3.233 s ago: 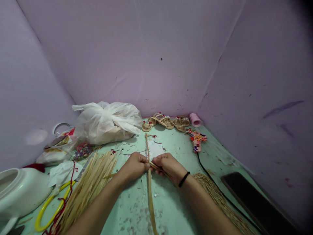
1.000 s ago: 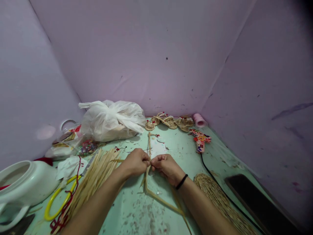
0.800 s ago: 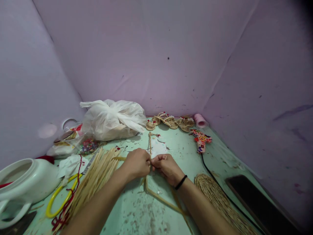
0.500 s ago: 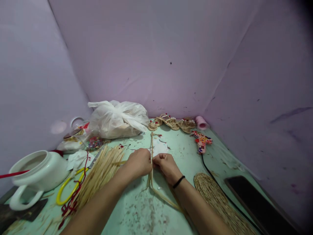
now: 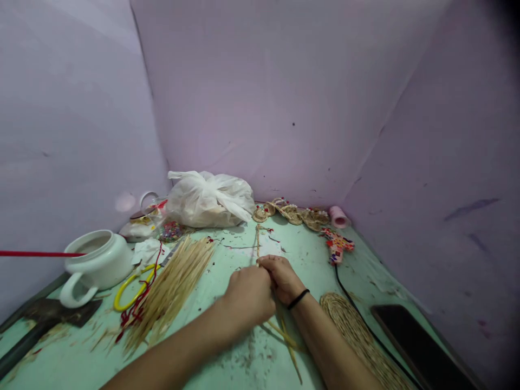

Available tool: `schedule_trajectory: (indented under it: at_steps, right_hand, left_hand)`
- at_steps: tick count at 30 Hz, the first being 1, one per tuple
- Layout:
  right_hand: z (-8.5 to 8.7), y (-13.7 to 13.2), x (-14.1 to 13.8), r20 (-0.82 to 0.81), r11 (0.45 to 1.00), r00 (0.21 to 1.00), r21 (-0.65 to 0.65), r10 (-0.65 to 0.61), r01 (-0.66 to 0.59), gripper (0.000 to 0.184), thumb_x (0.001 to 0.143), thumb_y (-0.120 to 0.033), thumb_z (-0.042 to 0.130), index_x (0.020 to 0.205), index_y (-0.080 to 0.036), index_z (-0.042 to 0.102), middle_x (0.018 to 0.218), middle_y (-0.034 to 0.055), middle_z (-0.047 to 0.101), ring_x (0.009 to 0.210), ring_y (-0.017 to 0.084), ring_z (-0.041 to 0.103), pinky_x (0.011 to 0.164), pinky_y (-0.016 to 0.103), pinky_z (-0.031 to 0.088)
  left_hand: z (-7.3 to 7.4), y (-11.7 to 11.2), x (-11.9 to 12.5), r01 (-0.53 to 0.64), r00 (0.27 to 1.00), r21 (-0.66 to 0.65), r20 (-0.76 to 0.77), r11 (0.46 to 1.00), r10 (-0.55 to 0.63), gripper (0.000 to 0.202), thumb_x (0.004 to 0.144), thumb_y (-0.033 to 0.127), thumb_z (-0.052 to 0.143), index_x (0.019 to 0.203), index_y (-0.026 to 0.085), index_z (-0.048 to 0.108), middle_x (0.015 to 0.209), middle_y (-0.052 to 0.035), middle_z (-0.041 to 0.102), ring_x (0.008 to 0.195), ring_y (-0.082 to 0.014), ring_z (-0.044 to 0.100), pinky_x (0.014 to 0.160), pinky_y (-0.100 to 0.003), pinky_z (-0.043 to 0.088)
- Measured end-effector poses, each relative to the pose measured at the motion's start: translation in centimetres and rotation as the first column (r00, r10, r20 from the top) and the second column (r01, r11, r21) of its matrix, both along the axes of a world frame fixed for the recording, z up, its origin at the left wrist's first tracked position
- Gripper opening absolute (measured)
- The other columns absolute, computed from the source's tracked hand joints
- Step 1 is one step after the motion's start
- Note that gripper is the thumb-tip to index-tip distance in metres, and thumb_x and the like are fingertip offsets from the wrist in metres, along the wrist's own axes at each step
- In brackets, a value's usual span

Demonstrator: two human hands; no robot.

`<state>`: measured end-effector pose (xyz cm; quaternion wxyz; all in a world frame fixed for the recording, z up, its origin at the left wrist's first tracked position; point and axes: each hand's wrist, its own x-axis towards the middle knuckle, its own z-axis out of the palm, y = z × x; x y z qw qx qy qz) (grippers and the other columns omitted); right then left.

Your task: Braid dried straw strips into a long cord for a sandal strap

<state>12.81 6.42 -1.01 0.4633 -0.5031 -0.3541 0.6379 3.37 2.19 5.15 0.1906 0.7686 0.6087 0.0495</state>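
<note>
I've got the braid (image 5: 258, 242) pointing away up the bench (image 5: 306, 260), sandals (image 5: 293, 214) behind it, plastic bag (image 5: 209, 203) left of those, spool (image 5: 338, 218) right. Straw bundle (image 5: 174, 292) is left of the left hand (image 5: 252, 295), then scissors (image 5: 121, 297), then the pot (image 5: 108, 268). Over right: glue gun (image 5: 337, 246), woven mat (image 5: 349, 327) nearer me, phone (image 5: 422, 346) outermost.

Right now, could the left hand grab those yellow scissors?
Probably yes. The pale strips lie between the left hand and the yellow scissors, but they lie low, so it could likely reach over. I can't tell if that hand grips anything.
</note>
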Motion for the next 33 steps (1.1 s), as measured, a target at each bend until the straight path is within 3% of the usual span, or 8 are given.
schedule_trajectory:
  at_steps: [4,8,10,18,21,24,28,33]
  right_hand:
    - [-0.5,0.5,0.4,-0.023,0.998,0.998,-0.004,0.064,-0.064,0.012,0.052,-0.016,0.054,0.044,-0.016,0.045,0.037,-0.0036,0.044,0.034,0.006,0.036,0.037,0.020,0.024]
    - [-0.7,0.6,0.4,-0.024,0.989,0.990,0.046,0.141,-0.140,0.014,0.053,-0.022,0.057,0.045,-0.015,0.047,0.036,-0.0016,0.046,0.034,0.007,0.037,0.038,0.021,0.024]
    - [-0.6,0.6,0.5,-0.013,0.987,0.989,0.059,0.150,-0.149,0.015,0.052,-0.023,0.058,0.045,-0.015,0.047,0.036,-0.0017,0.046,0.035,0.007,0.037,0.040,0.022,0.024]
    - [-1.2,0.7,0.7,0.181,0.990,0.982,0.115,0.058,-0.080,0.014,0.052,-0.022,0.057,0.045,-0.014,0.048,0.038,-0.0060,0.039,0.037,0.004,0.028,0.040,0.022,0.016]
    - [-1.5,0.8,0.6,0.153,0.991,0.987,0.117,0.052,-0.070,0.013,0.052,-0.022,0.058,0.045,-0.014,0.049,0.039,-0.0055,0.041,0.038,0.004,0.030,0.041,0.022,0.018]
    - [-1.6,0.8,0.5,0.145,0.989,0.988,0.124,0.057,-0.076,0.015,0.053,-0.022,0.058,0.045,-0.014,0.049,0.040,-0.0052,0.041,0.039,0.005,0.031,0.042,0.022,0.018]
    - [-1.8,0.8,0.5,0.114,0.985,0.991,0.149,0.073,-0.090,0.018,0.056,-0.023,0.059,0.045,-0.014,0.048,0.038,-0.0054,0.040,0.038,0.004,0.030,0.042,0.022,0.018]
    - [-1.4,0.8,0.3,0.002,0.966,0.985,0.197,0.172,-0.169,0.015,0.056,-0.021,0.058,0.046,-0.015,0.049,0.042,-0.0010,0.050,0.041,0.008,0.043,0.045,0.022,0.028]
  left_hand:
    - [0.6,2.8,-2.3,-0.304,0.913,0.157,0.331,0.940,0.240,0.022,0.071,0.022,0.045,0.077,0.014,0.064,0.073,-0.0091,0.063,0.069,-0.0165,0.057,0.059,-0.024,0.038]
    - [-1.7,4.3,-2.5,-0.104,0.720,-0.505,0.556,0.857,0.415,0.015,0.064,0.019,0.050,0.074,0.012,0.060,0.052,-0.0011,0.055,0.036,-0.0063,0.037,0.038,-0.019,0.025]
    - [-2.6,4.7,-2.7,0.031,0.680,-0.613,0.592,0.789,0.433,0.010,0.062,0.020,0.052,0.065,0.013,0.057,0.049,0.0013,0.051,0.031,-0.0038,0.027,0.035,-0.018,0.017]
    - [0.4,5.9,-8.1,0.008,0.988,-0.370,0.144,0.929,0.049,0.010,0.052,0.019,0.057,0.044,0.013,0.058,0.038,-0.0010,0.051,0.037,-0.0094,0.039,0.042,-0.021,0.027]
    - [1.7,6.2,-9.3,-0.056,0.997,-0.284,-0.068,0.957,0.038,0.012,0.049,0.024,0.063,0.043,0.014,0.059,0.042,-0.0042,0.055,0.042,-0.0136,0.047,0.044,-0.022,0.030]
    - [2.1,6.0,-8.3,-0.191,0.978,-0.050,0.074,0.980,0.195,0.025,0.053,0.028,0.063,0.071,0.011,0.067,0.054,-0.0047,0.060,0.044,-0.0131,0.049,0.044,-0.021,0.032]
    - [0.5,5.2,-4.2,-0.257,0.787,-0.274,0.497,0.927,0.366,0.048,0.069,0.020,0.048,0.116,0.009,0.048,0.043,0.0013,0.053,0.032,-0.0110,0.043,0.037,-0.020,0.031]
    - [-3.3,5.1,-1.7,0.010,0.522,-0.663,0.642,0.748,0.562,0.017,0.072,0.011,0.043,0.064,0.006,0.056,0.045,-0.0012,0.051,0.034,-0.0067,0.045,0.034,-0.016,0.032]
